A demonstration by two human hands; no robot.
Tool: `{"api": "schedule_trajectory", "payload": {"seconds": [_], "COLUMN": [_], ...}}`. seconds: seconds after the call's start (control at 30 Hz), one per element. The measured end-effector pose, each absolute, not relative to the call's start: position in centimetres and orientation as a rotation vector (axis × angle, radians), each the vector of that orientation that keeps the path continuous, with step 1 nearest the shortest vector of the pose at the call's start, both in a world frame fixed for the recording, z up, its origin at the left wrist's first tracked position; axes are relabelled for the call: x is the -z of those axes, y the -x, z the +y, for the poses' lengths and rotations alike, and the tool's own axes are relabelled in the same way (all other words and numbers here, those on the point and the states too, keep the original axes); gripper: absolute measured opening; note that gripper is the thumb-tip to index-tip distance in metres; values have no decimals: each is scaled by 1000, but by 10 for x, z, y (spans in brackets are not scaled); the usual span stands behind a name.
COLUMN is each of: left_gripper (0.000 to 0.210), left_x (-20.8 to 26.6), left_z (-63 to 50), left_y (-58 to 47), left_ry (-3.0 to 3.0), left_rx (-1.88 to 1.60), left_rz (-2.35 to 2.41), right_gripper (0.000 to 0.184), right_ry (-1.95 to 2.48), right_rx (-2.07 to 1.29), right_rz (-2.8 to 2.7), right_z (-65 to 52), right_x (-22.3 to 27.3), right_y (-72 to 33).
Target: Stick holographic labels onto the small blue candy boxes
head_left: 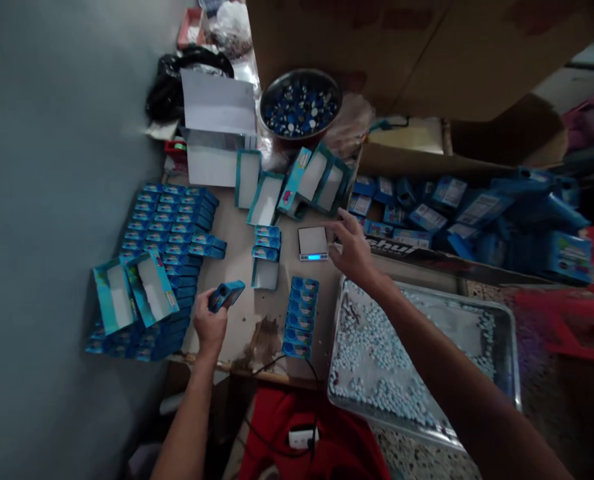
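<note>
My left hand [209,325] grips a small blue box [231,294], tilted, over the near left part of the table. My right hand [355,252] is at the right side of a small digital scale [313,238] with a lit blue display, fingers apart and nothing seen in them. Whether its fingertips touch the scale I cannot tell. Between the hands, a teal display tray [265,275] is partly filled with small blue boxes. Nearer me lies a row of blue boxes [299,320].
Stacked blue boxes [151,220] fill the left, with open teal trays [151,290] on top. Further back are a white carton [217,160] and a metal bowl [301,75] of blue-and-white pieces. At right stand a carton [401,252] of blue boxes and a metal tray [514,360] of pale blue pellets.
</note>
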State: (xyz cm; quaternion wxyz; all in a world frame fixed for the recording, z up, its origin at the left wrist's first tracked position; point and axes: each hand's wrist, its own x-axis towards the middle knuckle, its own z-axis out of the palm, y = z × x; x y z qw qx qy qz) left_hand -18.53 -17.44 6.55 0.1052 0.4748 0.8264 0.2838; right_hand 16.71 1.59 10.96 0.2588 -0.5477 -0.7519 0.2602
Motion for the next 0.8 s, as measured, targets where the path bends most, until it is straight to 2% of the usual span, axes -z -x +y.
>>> {"api": "schedule_trajectory", "payload": {"seconds": [0.1,0.2,0.33,0.47,0.63,0.8], "left_gripper": [32,29,26,30,29,36], "left_x": [-41,-18,9,21,27,27], "left_z": [-168,-151,-136,-133,-140,-143], "left_y": [212,228,242,255,269,269], "left_ry": [-1369,-1387,-1455,-1541,-1463,-1249], "left_rx": [-873,-876,-853,-819,-787,-721], "left_rz": [2457,2430,2352,2238,2085,1989], "right_gripper": [40,24,29,39,27,35], "right_ry": [1473,1590,1734,1794,1937,2054], "right_rx": [-786,-730,-469,-363,-285,-247], "right_rz": [-2149,-2092,-1984,-2041,-2241,-2262], "right_z": [58,121,232,320,366,381], "right_x": [-113,-122,-140,-143,-130,-128], "right_y": [-126,-100,-79,-58,-33,-22]}}
